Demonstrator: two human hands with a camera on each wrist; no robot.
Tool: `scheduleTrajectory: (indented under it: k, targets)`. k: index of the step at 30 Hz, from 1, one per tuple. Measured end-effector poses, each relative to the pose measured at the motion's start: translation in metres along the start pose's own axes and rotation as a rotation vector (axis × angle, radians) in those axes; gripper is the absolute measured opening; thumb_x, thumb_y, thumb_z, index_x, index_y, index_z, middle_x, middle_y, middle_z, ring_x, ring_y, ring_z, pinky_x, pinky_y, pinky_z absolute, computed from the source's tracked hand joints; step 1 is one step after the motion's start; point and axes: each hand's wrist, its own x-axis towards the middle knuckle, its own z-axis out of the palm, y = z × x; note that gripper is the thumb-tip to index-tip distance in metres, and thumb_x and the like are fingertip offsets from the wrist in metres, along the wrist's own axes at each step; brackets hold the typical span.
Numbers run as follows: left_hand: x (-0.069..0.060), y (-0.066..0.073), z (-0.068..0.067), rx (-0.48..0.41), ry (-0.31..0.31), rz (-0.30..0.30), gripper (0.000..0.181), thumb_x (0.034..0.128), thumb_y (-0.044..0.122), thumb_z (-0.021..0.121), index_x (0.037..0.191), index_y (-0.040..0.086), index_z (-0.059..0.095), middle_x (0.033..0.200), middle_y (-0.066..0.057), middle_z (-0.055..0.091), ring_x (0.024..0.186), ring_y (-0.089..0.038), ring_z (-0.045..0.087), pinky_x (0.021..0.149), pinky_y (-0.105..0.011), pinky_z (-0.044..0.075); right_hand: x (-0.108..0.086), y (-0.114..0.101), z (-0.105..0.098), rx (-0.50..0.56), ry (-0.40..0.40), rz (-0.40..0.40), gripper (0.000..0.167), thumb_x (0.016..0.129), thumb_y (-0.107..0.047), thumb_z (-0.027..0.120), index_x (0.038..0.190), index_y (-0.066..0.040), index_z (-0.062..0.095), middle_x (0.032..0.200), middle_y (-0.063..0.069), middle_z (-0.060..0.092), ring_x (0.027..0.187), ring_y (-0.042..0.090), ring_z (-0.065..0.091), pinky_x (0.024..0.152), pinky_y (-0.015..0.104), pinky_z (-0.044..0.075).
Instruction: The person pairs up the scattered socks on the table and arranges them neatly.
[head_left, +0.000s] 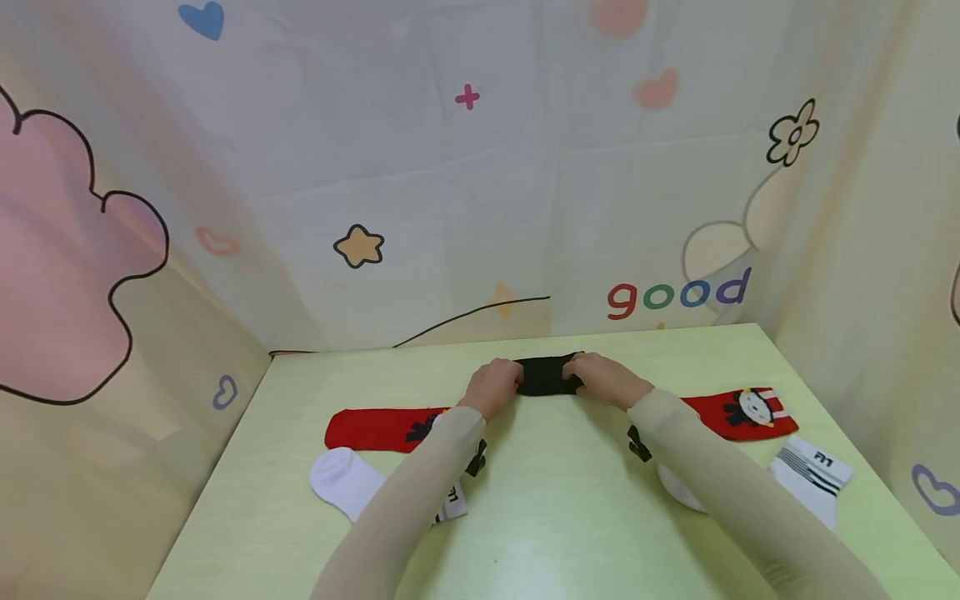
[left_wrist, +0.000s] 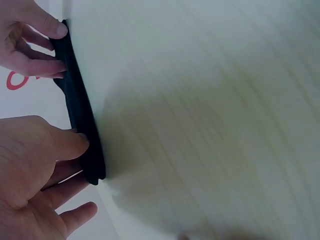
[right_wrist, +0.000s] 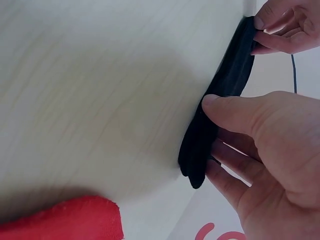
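Pinching between thumb and fingers, the left hand [head_left: 492, 388] and the right hand [head_left: 602, 382] are gripping a black sock [head_left: 543, 377] by its opposite ends, each grip closing to about the sock's thickness. Left of centre, one grip is taking the left end; right of centre, the other is taking the right end, and the middle stretch is showing bare between them. Both thumbs are pressing on the side facing the person, while fingers are backing the sock from the far side. In each wrist view, a short end of the sock is sticking out past the nearer hand's thumb, its layered edges showing. It is running roughly level from hand to hand, near the far edge of the table [head_left: 555, 500]; whether it is resting fully on the surface is hard to tell. Nearer the person, a left red sock [head_left: 367, 429] is lying partly under the left sleeve [head_left: 412, 500], with a left white sock [head_left: 337, 479] lying just in front of it and passing beneath that same sleeve. Across the table, a right red sock [head_left: 738, 425] and a right white sock [head_left: 810, 475] are lying partly hidden by the right sleeve [head_left: 735, 492]. Behind everything, a printed curtain [head_left: 450, 167] is hanging, the word "good" showing on it.
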Motion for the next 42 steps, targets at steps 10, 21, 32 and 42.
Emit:
scheduleTrajectory:
  k: [10, 21, 32, 42]
  targets:
    - [0.011, -0.008, 0.005, 0.000, 0.019, -0.034, 0.022, 0.0978, -0.004, 0.058, 0.085, 0.010, 0.070, 0.084, 0.002, 0.062, 0.075, -0.014, 0.050, 0.066, -0.030, 0.043, 0.011, 0.006, 0.002, 0.031, 0.032, 0.020, 0.025, 0.089, 0.005, 0.074, 0.114, 0.004, 0.072, 0.117, 0.019, 0.070, 0.115, 0.037, 0.063, 0.103, 0.049, 0.049]
    - [0.018, -0.014, 0.010, 0.014, 0.002, -0.049, 0.019, 0.1000, 0.000, 0.059, 0.090, 0.011, 0.071, 0.091, 0.001, 0.067, 0.079, -0.014, 0.054, 0.071, -0.030, 0.048, 0.016, 0.011, 0.004, 0.066, 0.018, 0.037, 0.026, 0.090, 0.004, 0.073, 0.116, 0.004, 0.071, 0.121, 0.020, 0.069, 0.118, 0.038, 0.062, 0.105, 0.050, 0.048]
    - [0.018, -0.012, 0.009, 0.015, -0.010, -0.055, 0.019, 0.0998, -0.001, 0.059, 0.092, 0.010, 0.072, 0.092, 0.001, 0.067, 0.079, -0.015, 0.054, 0.071, -0.030, 0.047, 0.016, 0.011, 0.003, 0.081, 0.017, 0.049, 0.027, 0.090, 0.004, 0.073, 0.117, 0.005, 0.071, 0.121, 0.021, 0.069, 0.118, 0.039, 0.062, 0.106, 0.050, 0.047]
    - [0.018, -0.012, 0.003, 0.001, -0.026, -0.039, 0.018, 0.0985, -0.002, 0.060, 0.099, 0.010, 0.073, 0.101, -0.002, 0.072, 0.087, -0.016, 0.062, 0.080, -0.033, 0.054, 0.014, 0.010, 0.000, 0.052, 0.011, 0.045, 0.027, 0.091, 0.004, 0.073, 0.118, 0.004, 0.071, 0.122, 0.021, 0.069, 0.119, 0.039, 0.061, 0.106, 0.050, 0.047]
